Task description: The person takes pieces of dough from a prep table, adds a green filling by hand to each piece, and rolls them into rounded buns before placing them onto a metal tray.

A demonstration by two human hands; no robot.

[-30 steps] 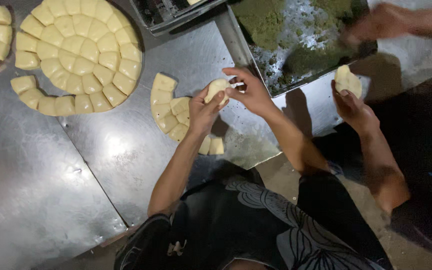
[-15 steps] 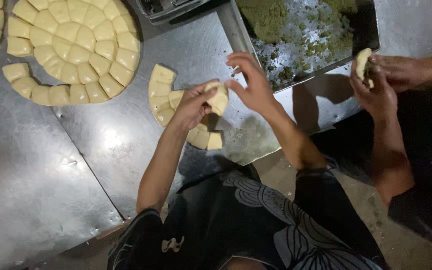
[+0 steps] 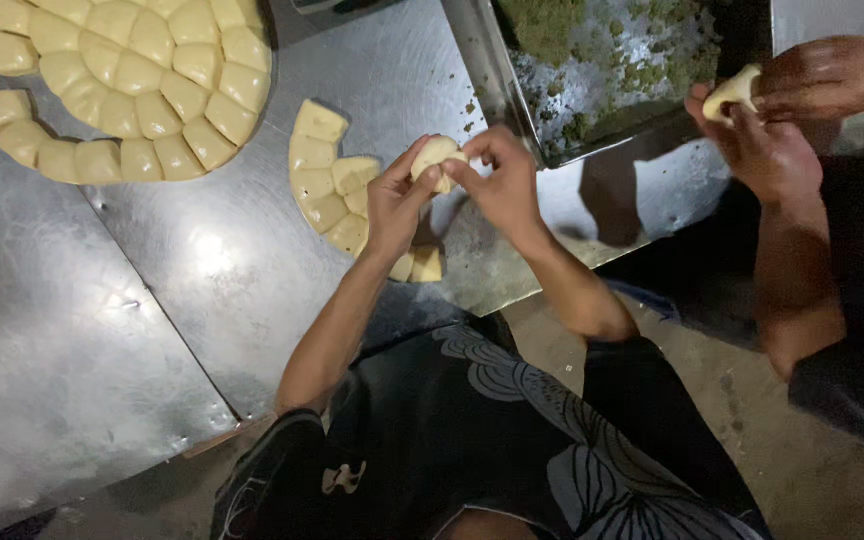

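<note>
Above the steel table (image 3: 202, 270), held up between both hands: one dough piece (image 3: 436, 156), raised clear of the cut dough wedges (image 3: 327, 185), probably for shaping. Left hand (image 3: 395, 203) cupped underneath, fingers half curled, thumb on the dough. Right hand (image 3: 505, 182) closed in a pinch on its top edge. Nearby, a tray of green filling (image 3: 602, 70); beside it, a co-worker's hands (image 3: 782, 110) pressing another dough piece.

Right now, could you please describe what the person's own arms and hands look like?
Both arms are bare from the shoulder area down; the left hand and right hand wear no gloves, rings or watch that I can see. The only clothing in view is a black top with pale line patterns.
</note>
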